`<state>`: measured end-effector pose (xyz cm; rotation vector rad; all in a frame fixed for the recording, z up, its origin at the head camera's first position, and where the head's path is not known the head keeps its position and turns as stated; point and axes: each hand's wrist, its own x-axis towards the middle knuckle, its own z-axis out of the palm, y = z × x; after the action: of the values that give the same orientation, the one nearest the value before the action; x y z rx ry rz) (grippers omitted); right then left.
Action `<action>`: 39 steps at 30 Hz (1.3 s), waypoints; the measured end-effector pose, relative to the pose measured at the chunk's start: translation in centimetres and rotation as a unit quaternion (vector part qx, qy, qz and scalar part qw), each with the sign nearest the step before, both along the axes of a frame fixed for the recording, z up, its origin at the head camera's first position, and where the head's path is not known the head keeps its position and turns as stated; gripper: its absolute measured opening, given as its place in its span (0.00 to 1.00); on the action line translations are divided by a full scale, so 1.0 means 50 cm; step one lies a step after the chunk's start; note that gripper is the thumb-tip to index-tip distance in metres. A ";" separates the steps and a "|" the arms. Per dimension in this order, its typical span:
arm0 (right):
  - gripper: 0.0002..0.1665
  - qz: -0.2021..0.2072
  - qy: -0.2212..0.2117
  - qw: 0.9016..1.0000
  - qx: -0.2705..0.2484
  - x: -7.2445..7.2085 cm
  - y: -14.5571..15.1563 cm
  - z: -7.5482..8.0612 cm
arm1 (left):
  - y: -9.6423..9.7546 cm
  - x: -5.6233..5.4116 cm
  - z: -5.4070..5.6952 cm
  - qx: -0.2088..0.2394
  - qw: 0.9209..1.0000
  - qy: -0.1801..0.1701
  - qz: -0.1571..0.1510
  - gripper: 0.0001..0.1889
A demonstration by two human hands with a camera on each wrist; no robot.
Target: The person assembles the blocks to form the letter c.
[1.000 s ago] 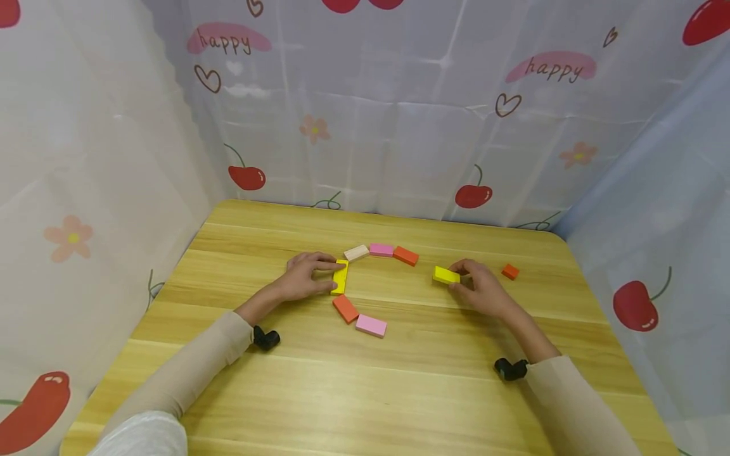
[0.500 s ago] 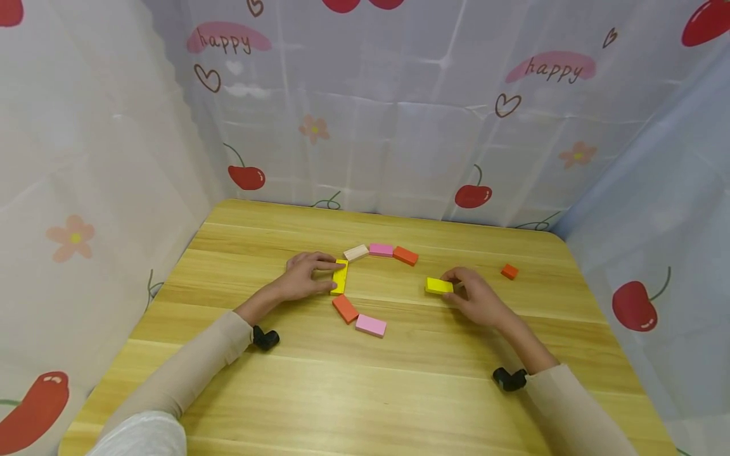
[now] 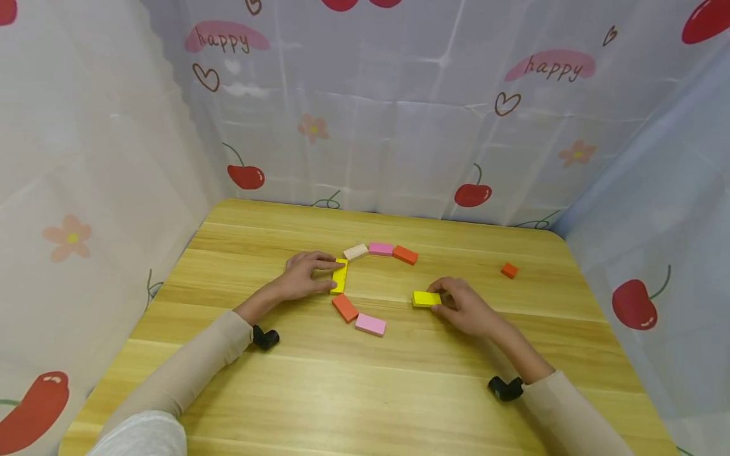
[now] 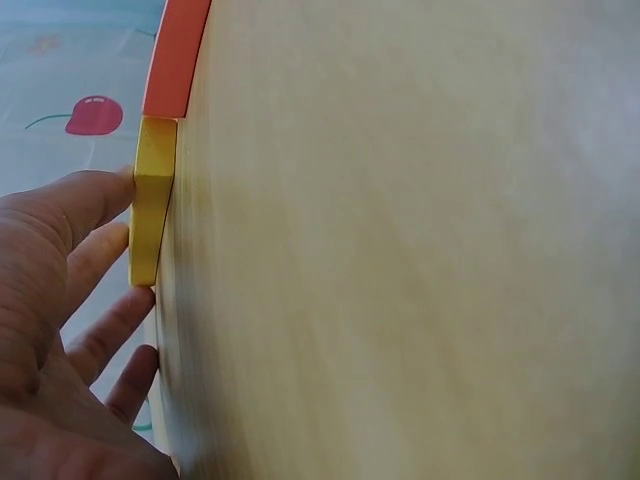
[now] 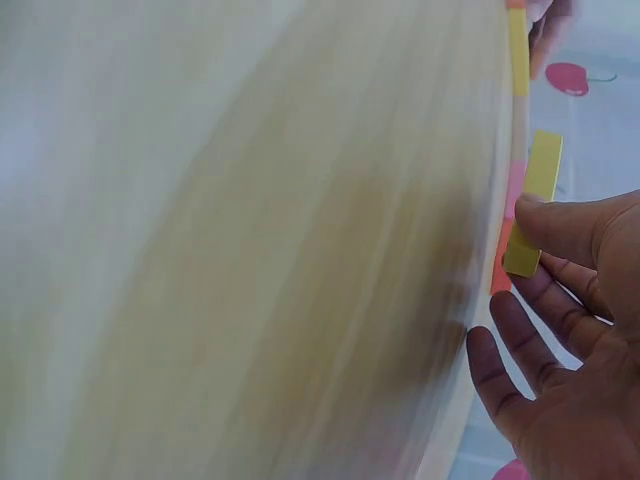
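In the head view, my left hand (image 3: 302, 277) rests its thumb and fingertips on a yellow block (image 3: 339, 278) lying on the table. The left wrist view shows the thumb and extended fingers at this yellow block (image 4: 153, 200), next to a red-orange block (image 4: 178, 60). My right hand (image 3: 464, 307) pinches another yellow block (image 3: 425, 299) by its right end. From the right wrist, thumb and fingers grip that yellow block (image 5: 535, 205), raised above the tabletop. Below the left hand's block lie a red-orange block (image 3: 345, 308) and a pink block (image 3: 371, 325).
Curving right from the left yellow block are a pale wood block (image 3: 356, 252), a pink block (image 3: 381, 249) and a red-orange block (image 3: 405, 255). A small orange block (image 3: 509, 270) sits at the right. Printed curtains (image 3: 393, 139) enclose the wooden table (image 3: 342, 392).
My right hand has moved left and toward the near side, carrying its yellow block away from the small orange one. The left hand has stayed in place.
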<state>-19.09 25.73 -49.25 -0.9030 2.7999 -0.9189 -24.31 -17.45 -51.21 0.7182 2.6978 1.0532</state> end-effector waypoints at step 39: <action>0.18 0.041 -0.030 0.997 0.049 0.081 -0.081 0.013 | 0.003 0.000 0.002 -0.014 1.000 0.012 0.006 0.27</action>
<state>-15.02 21.70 -48.57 -0.9511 2.7082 -0.7761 -24.30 -17.27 -51.13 0.7166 2.7347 1.0126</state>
